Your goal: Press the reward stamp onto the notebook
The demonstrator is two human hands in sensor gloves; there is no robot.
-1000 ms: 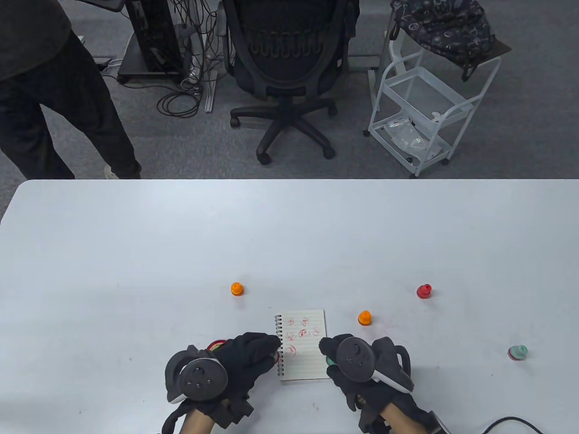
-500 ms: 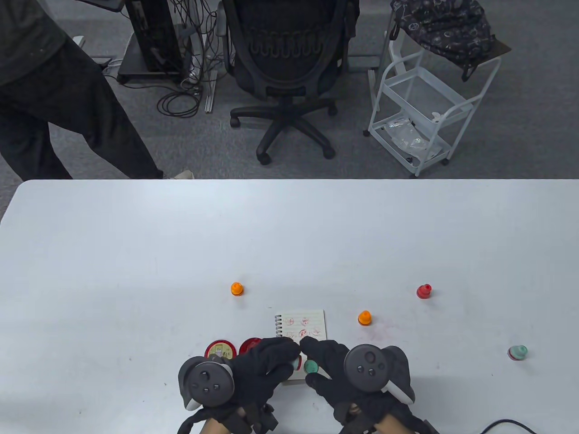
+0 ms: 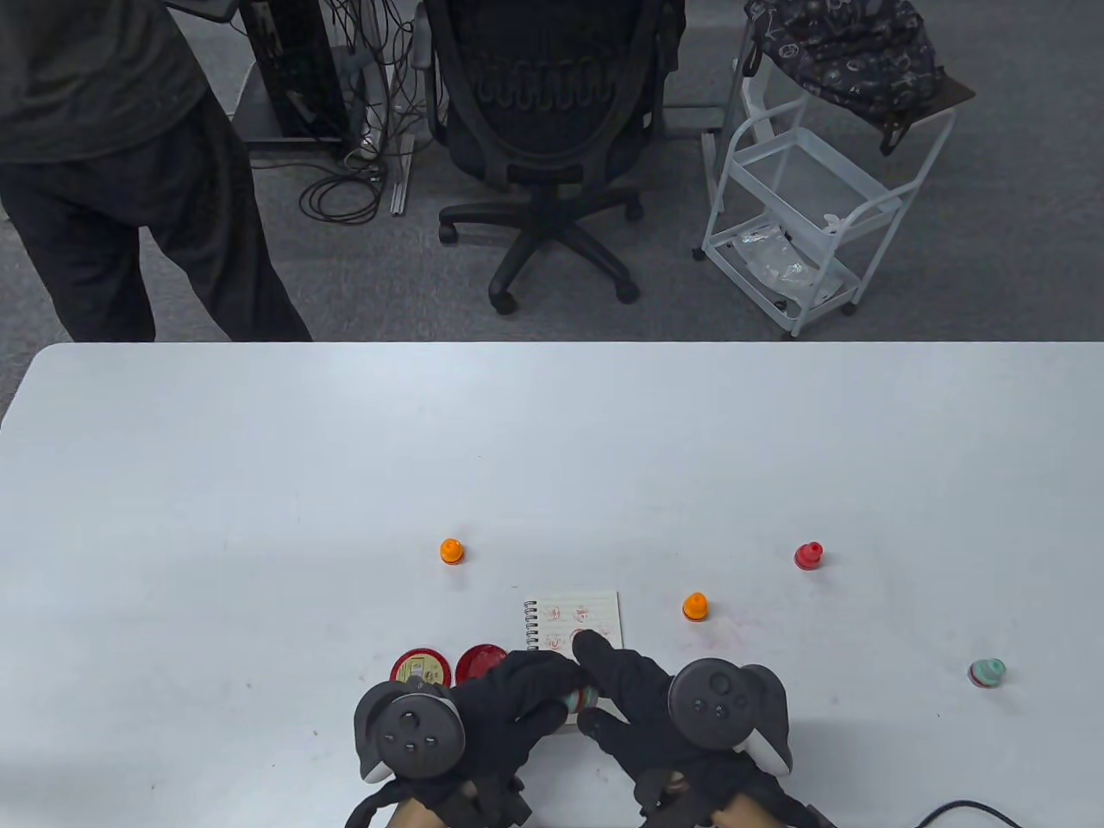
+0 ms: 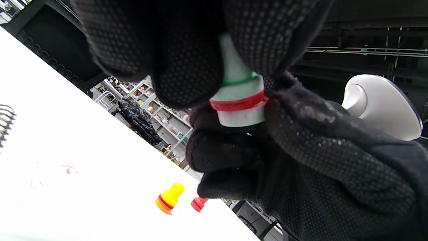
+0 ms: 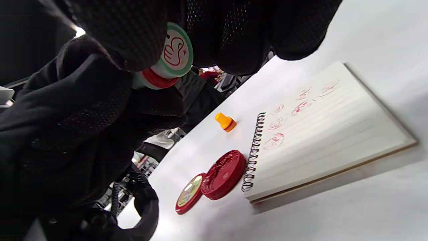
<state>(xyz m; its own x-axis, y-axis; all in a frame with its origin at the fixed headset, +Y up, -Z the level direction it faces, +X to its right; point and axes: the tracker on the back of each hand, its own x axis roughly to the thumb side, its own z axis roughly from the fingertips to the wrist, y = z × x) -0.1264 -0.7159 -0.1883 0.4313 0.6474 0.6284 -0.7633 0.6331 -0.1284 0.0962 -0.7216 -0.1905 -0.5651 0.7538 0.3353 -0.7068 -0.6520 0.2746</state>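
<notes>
- Left hand (image 3: 509, 703), lower centre of table view: grip pinches a small mint-green plastic reward stamp with a red band (image 4: 238, 100) by its narrow handle; wide end points away from the palm (left wrist view).
- Right hand (image 3: 642, 699), just right of the left one: fingertips (image 5: 133, 40) meet the stamp's wide end, where a round face/label w/ a red thumbs-up design (image 5: 175, 50) shows. Cannot tell whether this disc is a cap or the printing face.
- Stamp is held up between both hands over the lower edge of the small spiral-bound lined notebook (image 3: 595, 608); not touching paper.
- Notebook lies flat on the white desk (image 3: 259, 483), spiral at frame left. Several red impressions (image 5: 274, 140) already sit on its upper part; lower lines bare.
- Open red ink pad (image 5: 223, 174) and its round lid w/ printed label (image 5: 189, 194) lie just beside the spiral, touching each other.
- Spare stamps stand well apart: two orange (image 3: 451, 550) (image 3: 695, 606), one red (image 3: 809, 556), one mint-green (image 3: 987, 672).
- Progress, as judged: earlier prints done; this stamp is in hand but not yet pressed. Left: prob. ready the face, ink if needed, press on a bare spot, lift.
</notes>
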